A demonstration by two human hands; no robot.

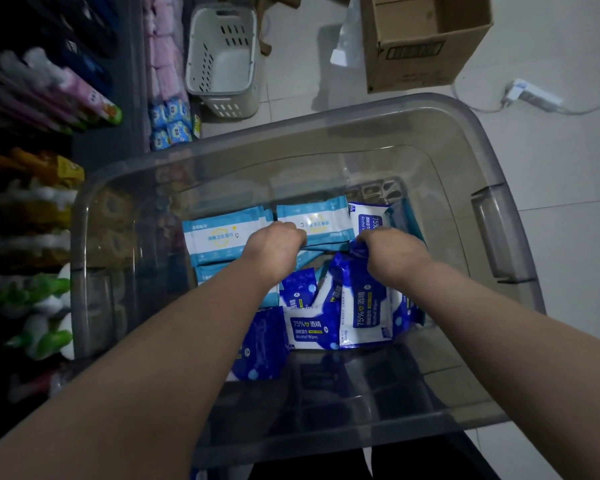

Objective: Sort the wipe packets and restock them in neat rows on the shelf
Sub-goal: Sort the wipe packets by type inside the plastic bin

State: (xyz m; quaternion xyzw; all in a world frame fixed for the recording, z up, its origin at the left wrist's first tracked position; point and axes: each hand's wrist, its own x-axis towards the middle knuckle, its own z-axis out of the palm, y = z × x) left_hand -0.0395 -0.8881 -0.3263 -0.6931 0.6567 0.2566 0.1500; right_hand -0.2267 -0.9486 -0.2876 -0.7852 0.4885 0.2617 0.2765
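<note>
Reaching into the clear bin (499, 237), the left hand (274, 247) curls over a light-blue packet (326, 221) at its far side; the right hand (392, 254) clutches a dark-blue packet (364, 303) nearer.

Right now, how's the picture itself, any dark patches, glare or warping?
Head view: the shelf at left is dim and blurred; the rim of the clear bin bows from wide-angle distortion, its walls carrying faint reflections; the alcohol wipe packets in the middle read sharply.

Counts in and around the bin
One clear bin (496, 230), at least three light-blue packets (222, 240), about six dark-blue packets (312, 332), one basket (222, 60), one box (416, 60)
</note>
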